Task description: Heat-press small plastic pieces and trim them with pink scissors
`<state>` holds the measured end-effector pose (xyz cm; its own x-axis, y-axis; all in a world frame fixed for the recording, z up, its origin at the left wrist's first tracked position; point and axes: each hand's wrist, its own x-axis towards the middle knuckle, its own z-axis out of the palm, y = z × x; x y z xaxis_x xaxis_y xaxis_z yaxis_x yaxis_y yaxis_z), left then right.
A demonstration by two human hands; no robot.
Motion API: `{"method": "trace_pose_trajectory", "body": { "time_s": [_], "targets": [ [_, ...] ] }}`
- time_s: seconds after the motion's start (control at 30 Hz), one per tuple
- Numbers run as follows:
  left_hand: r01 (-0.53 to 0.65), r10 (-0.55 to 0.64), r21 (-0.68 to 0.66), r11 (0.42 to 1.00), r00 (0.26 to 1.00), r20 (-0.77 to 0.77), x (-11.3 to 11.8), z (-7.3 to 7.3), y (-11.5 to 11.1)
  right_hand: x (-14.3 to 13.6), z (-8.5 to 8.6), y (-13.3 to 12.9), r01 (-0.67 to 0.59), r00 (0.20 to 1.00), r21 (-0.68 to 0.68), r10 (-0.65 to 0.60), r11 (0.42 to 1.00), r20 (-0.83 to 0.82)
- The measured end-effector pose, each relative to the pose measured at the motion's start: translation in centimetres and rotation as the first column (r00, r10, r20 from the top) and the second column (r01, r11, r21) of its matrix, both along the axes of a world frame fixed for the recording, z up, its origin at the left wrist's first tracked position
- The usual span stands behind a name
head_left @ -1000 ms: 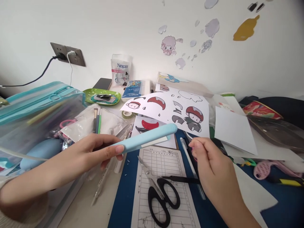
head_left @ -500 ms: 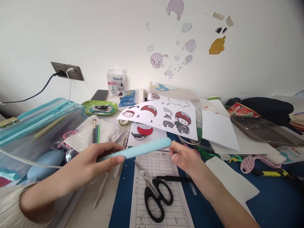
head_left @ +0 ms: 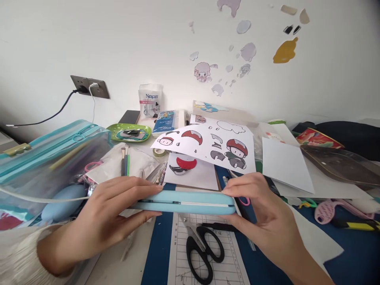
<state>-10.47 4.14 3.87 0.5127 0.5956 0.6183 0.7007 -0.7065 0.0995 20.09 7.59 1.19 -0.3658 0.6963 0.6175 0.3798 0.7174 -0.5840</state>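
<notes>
Our right hand (head_left: 268,215) had now pinched the right end of the light-blue bar (head_left: 198,204), our left hand (head_left: 108,217) holding the other half-open, likely steadying it above the worktop (head_left: 133,261), toward its near edge.

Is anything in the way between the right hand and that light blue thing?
Nothing visible is. The right hand's fingertips touch one end of the light blue case, and the left hand holds the other. The black-handled scissors lie lower down, on lined paper, not between them.
</notes>
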Motion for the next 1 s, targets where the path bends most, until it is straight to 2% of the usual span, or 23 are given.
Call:
{"method": "trace_pose_trajectory", "body": {
  "time_s": [0.1, 0.23, 0.37, 0.47, 0.67, 0.8, 1.0],
  "targets": [
    [0.042, -0.035, 0.120, 0.992, 0.997, -0.063, -0.2, 0.0, 0.2, -0.1, 0.4, 0.1, 0.020, 0.987, 0.285, -0.064, 0.958, 0.145],
    [0.100, -0.086, 0.160, 0.982, 0.992, -0.094, -0.3, -0.4, 0.7, -0.3, 0.9, 0.3, 0.032, 0.953, 0.465, -0.167, 0.885, 0.252],
    [0.094, -0.066, 0.197, 0.976, 0.987, -0.144, -0.1, -0.7, 0.9, -0.4, 1.0, 0.3, 0.038, 0.917, 0.536, -0.242, 0.843, 0.316],
    [0.080, -0.033, 0.248, 0.965, 0.981, -0.192, 0.3, -0.5, 1.3, -0.2, 0.8, 0.4, 0.058, 0.892, 0.609, -0.314, 0.791, 0.324],
    [0.101, 0.038, 0.345, 0.933, 0.927, -0.372, 1.2, -0.3, 2.4, 0.2, 0.5, 0.5, 0.087, 0.871, 0.695, -0.394, 0.713, 0.295],
    [0.105, 0.051, 0.350, 0.931, 0.911, -0.409, 1.3, -0.5, 2.6, 0.3, 0.4, 0.6, 0.069, 0.865, 0.693, -0.389, 0.718, 0.317],
    [0.092, 0.051, 0.352, 0.931, 0.925, -0.377, 0.8, -0.9, 2.5, 0.3, 0.4, 0.9, 0.053, 0.860, 0.649, -0.365, 0.759, 0.357]
  ]
}}
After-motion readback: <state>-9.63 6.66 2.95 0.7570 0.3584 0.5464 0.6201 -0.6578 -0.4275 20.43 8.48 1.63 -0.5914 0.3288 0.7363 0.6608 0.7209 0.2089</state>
